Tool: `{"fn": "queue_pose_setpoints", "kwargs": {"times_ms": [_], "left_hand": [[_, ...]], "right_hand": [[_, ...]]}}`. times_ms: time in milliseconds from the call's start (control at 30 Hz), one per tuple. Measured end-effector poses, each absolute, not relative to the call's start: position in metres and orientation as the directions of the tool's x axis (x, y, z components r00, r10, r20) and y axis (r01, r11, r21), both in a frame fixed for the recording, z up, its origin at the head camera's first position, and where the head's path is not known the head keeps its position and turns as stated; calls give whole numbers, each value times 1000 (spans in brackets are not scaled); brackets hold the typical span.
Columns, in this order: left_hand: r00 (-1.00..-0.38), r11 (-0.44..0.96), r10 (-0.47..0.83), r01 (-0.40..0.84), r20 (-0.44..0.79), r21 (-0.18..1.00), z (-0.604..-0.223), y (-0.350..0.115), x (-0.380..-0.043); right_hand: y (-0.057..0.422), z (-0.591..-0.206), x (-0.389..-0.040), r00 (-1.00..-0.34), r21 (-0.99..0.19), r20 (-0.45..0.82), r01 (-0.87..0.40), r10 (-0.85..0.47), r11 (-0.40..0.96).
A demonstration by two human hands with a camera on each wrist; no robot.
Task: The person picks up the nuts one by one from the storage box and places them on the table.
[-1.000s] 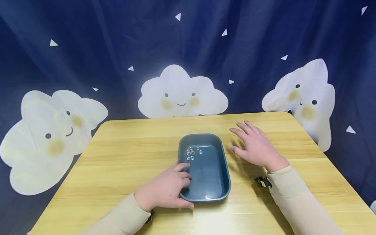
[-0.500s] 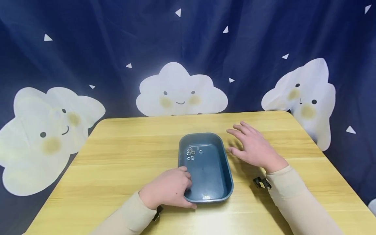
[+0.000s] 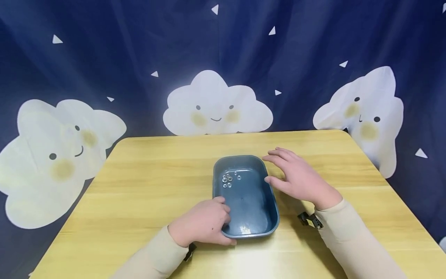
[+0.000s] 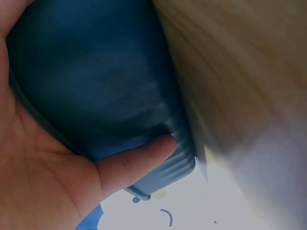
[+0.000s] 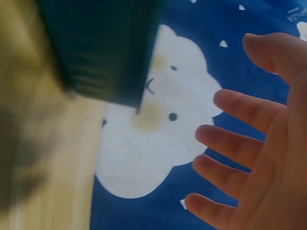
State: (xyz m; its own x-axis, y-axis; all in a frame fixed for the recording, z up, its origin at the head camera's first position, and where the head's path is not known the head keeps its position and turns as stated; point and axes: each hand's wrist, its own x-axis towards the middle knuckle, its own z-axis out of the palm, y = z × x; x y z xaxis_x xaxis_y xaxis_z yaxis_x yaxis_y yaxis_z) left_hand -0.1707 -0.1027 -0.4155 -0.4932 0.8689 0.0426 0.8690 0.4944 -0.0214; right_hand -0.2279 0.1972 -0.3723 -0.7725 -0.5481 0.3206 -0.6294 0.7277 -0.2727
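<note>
Just below centre, blue tray (image 3: 249,205): It stands on the wood-grain table (image 3: 146,170), slightly right of the middle of the frame, long sides running away from me; from the wrist views I cannot tell whether its base lies wholly flat.

Clear pieces (image 3: 224,179): Several small, shiny ones gather in the far left part of the tray's floor, near the middle of the frame, apart from my fingers.

Left hand (image 3: 202,223): At the lower middle of the frame, I grip the tray's near left corner, fingers bent over the rim to the inside, thumb against the outer wall.

Right hand (image 3: 301,176): Right of centre, I hold it spread beside the tray's far right side, nothing between the fingers; the right wrist view shows a gap between my fingertips and the tray, so I judge it close but not holding.

Tray's progress: By my reading, the handling is at an early stage, with one corner secured and the pieces inside.

Grip left to make: My right hand has no hold yet, and I see no piece in either hand.

Backdrop: A dark blue curtain (image 3: 216,42) printed with smiling clouds (image 3: 214,97) fills the upper frame beyond the table's far edge.
</note>
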Motion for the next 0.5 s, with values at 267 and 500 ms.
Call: {"fn": "queue_pose_setpoints", "kwargs": {"times_ms": [267, 500], "left_hand": [[-481, 483, 875, 875, 59, -29, -416, -103, -171], [-488, 491, 870, 871, 71, -18, -415, -103, -172]], "right_hand": [[183, -351, -221, -774, -298, 280, -632, -568, 715], [155, -333, -223, -770, -304, 252, -638, -586, 708]]}}
